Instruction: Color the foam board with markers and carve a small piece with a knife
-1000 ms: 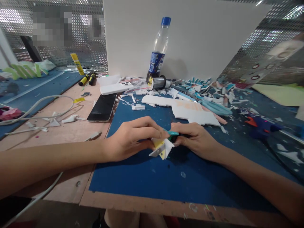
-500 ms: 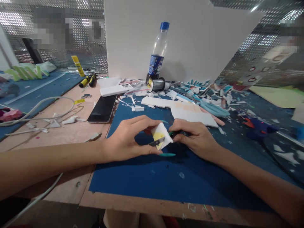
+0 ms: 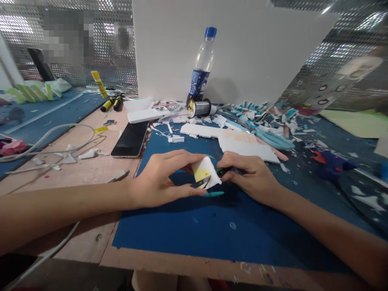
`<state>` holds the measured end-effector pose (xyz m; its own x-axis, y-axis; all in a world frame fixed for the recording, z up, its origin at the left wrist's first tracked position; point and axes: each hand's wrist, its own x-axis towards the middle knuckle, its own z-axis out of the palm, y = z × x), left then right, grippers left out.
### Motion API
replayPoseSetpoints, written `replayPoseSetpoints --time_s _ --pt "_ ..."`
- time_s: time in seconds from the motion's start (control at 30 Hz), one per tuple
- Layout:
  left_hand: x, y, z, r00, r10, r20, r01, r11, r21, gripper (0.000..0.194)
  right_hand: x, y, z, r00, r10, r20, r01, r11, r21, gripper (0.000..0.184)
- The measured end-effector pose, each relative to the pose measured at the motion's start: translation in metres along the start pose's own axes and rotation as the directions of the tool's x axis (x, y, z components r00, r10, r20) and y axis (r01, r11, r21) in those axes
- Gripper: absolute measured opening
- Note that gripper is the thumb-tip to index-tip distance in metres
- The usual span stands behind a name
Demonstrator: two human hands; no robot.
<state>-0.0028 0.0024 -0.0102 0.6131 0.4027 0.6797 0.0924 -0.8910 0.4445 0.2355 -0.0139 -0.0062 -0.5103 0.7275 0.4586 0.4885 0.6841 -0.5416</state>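
Between thumb and fingers, my left hand (image 3: 163, 178) pinches a small white foam piece (image 3: 208, 169) with a yellow patch on the side facing me. Closed around the dark handle of a craft knife (image 3: 200, 183) is my right hand (image 3: 247, 171). The knife's blade lies against the foam's yellow side near its lower edge, its tip pointing left by my left thumb. Both hands are held low over the blue cutting mat (image 3: 182, 230). My right fingers partly hide the handle.
Behind my hands lie white foam sheets (image 3: 242, 145), foam scraps and a wire spool (image 3: 201, 108). A blue-capped bottle (image 3: 202, 68) stands at the back. To the left are a phone (image 3: 130, 138) and a white cable (image 3: 60, 127); a blue glue gun (image 3: 333, 163) lies right.
The foam piece has tilted slightly in my left fingers. The blade has shifted a little, its angle against the yellow side changing. Both hands keep their grip in nearly the same place.
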Motion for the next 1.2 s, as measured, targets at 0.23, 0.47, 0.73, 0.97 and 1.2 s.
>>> replayPoseSetpoints --time_s 0.23,0.47,0.73,0.97,1.2 --pt "0.0020 0.0009 0.0038 1.000 0.006 0.023 -0.007 0.998 0.056 0.043 -0.0008 -0.0025 0.0047 1.000 -0.009 -0.026 0.009 1.000 -0.012 0.030" --pt "0.0005 0.0019 0.0040 0.998 -0.059 0.014 0.059 0.998 0.010 0.043 0.0003 -0.0087 0.0073 0.997 -0.038 -0.068 0.033 0.997 -0.072 0.020" --pt "-0.0012 -0.0015 0.0022 0.998 -0.042 -0.043 0.042 0.999 -0.016 0.039 0.0016 -0.0071 0.0054 0.997 -0.039 -0.064 0.034 0.996 -0.078 0.027" --pt "0.0000 -0.0010 0.0023 0.998 -0.038 -0.044 0.038 0.999 0.003 0.038 -0.0006 -0.0049 0.0044 0.996 -0.030 -0.082 0.025 0.997 -0.071 0.024" --pt "0.0027 0.0008 0.0007 0.996 -0.080 0.029 0.080 0.997 0.015 0.042 -0.0026 -0.0044 0.0067 0.998 -0.004 -0.070 0.000 0.998 -0.055 0.019"
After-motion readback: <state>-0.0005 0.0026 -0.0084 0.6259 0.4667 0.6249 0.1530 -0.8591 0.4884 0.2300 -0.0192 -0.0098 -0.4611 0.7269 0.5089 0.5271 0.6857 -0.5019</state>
